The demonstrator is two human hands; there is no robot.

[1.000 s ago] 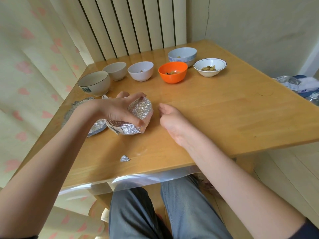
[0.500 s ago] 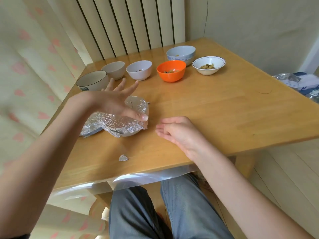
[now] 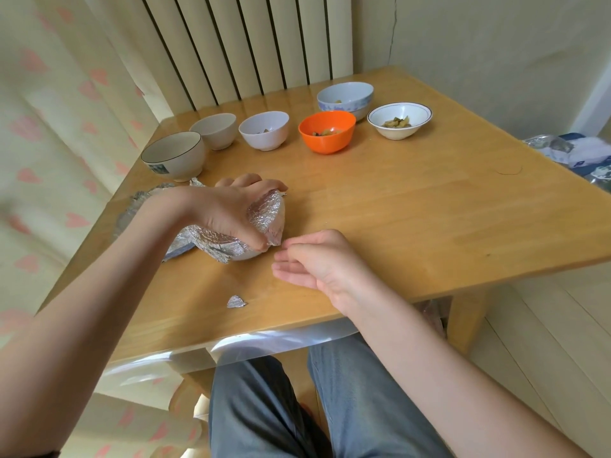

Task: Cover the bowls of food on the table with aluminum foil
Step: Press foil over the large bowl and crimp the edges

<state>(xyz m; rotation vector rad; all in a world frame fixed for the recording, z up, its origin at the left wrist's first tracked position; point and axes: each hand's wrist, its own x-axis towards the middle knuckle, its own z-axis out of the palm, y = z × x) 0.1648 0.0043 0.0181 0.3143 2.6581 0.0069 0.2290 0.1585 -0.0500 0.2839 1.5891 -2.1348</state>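
- Wooden bench under clear film, ribbed radiator at upper centre.
- Left hand grips foil-wrapped bowl.
- Right hand relaxed, empty.

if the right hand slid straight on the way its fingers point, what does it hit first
Probably the foil-wrapped bowl that the left hand grips: the right hand points left, fingertips just short of its near edge, though depth is hard to judge.
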